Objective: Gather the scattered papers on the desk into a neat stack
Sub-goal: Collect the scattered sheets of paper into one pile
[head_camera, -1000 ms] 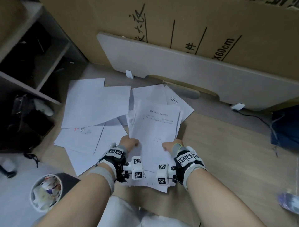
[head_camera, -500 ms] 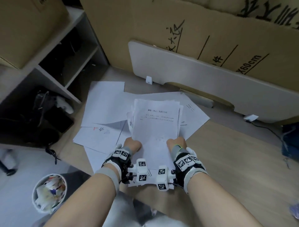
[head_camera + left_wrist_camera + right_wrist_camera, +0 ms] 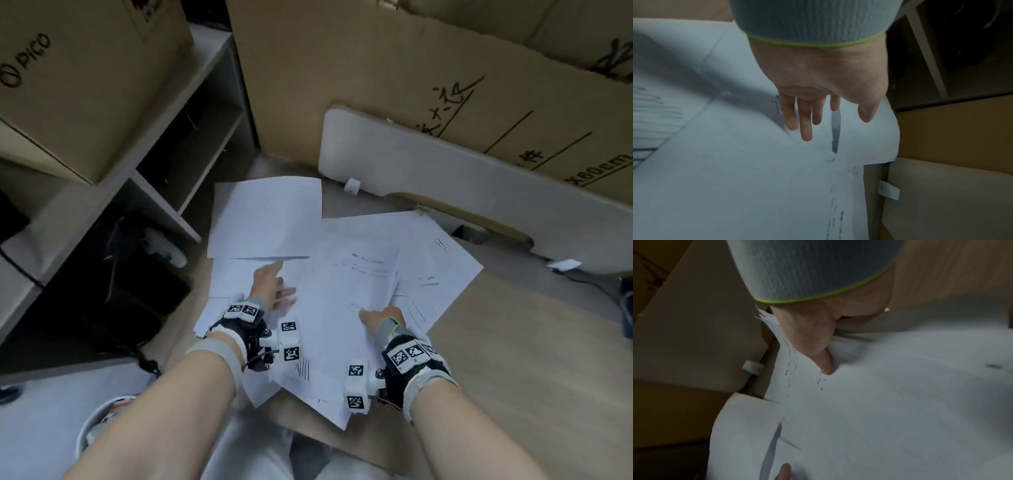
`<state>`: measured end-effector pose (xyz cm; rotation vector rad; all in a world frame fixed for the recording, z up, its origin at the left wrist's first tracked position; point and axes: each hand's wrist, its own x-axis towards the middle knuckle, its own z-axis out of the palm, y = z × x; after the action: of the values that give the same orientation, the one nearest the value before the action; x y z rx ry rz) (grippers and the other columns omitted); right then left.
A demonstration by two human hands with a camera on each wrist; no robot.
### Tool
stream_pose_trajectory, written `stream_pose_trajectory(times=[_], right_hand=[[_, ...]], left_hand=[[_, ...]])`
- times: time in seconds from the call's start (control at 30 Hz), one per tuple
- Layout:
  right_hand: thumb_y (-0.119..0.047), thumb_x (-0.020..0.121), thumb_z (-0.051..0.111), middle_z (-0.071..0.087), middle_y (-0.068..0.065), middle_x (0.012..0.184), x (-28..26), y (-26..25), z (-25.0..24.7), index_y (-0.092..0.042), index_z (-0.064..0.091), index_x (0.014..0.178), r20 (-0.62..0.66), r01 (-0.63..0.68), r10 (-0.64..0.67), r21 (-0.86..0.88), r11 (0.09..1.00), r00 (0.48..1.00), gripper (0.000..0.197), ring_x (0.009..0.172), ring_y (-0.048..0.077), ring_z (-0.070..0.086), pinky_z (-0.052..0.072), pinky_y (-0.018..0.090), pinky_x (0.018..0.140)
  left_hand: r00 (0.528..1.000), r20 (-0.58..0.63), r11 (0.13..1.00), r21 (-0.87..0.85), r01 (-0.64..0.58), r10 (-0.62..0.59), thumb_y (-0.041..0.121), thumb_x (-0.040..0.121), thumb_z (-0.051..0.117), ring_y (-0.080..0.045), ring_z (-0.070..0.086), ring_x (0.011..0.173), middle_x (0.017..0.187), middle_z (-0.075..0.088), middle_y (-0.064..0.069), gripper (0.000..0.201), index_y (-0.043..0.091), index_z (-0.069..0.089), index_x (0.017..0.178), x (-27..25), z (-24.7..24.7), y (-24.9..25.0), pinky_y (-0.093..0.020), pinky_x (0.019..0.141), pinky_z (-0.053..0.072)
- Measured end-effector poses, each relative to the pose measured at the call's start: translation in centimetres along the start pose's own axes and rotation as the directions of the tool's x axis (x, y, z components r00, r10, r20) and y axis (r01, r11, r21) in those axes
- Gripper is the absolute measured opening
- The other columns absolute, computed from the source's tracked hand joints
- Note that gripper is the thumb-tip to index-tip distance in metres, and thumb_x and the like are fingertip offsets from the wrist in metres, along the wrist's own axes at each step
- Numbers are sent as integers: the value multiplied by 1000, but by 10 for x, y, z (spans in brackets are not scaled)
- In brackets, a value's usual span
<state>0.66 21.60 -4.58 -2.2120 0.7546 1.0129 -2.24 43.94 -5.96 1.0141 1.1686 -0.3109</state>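
Note:
White papers lie scattered on the wooden desk (image 3: 531, 359). A gathered stack of papers (image 3: 342, 308) with printed text on top lies tilted in the middle. My right hand (image 3: 378, 317) pinches its right edge, thumb on top (image 3: 818, 345). My left hand (image 3: 272, 291) is off the stack, its fingers (image 3: 807, 123) straight and spread over the loose sheets (image 3: 226, 284) to the left. A blank sheet (image 3: 267, 219) lies farther back on the left. More sheets (image 3: 442, 274) fan out under the stack on the right.
An open shelf unit (image 3: 164, 205) with a cardboard box (image 3: 85, 85) on top stands left of the papers. A white board (image 3: 445, 178) leans on large cardboard (image 3: 376, 85) behind them. A full waste bin (image 3: 99, 421) sits at lower left.
My left hand let go of the stack and reached forward-left over the loose sheets. The right hand kept hold, and the stack turned and came down onto the other papers.

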Motion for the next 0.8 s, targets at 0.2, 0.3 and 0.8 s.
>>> stream_pose_trajectory(times=[0.2,0.3,0.8], right_hand=[[-34,88,64,49,6,91,15,22,5,-21,35,62,-22,-113,114,68,991,993,41,84,20,46,38,27,76],[-41,77,63,45,8,73,32,32,12,-14,34,66,-20,-188,190,85,979,982,41,67,22,45,36,34,67],[-32,97,51,49,9,93,55,3,-26,-7,48,86,-258,-175,273,347,921,927,28,83,21,43,33,26,74]], left_hand=[[995,51,995,49,-82,80,23,97,58,-23,60,88,144,47,-4,57,35,33,148,40,16,5,-35,76,48],[982,27,967,175,-186,184,12,95,59,-24,63,89,149,46,-3,59,24,38,148,59,27,7,-30,75,46],[997,68,178,981,-72,30,26,100,46,-38,42,138,149,43,-22,50,0,45,143,69,75,31,-34,108,38]])
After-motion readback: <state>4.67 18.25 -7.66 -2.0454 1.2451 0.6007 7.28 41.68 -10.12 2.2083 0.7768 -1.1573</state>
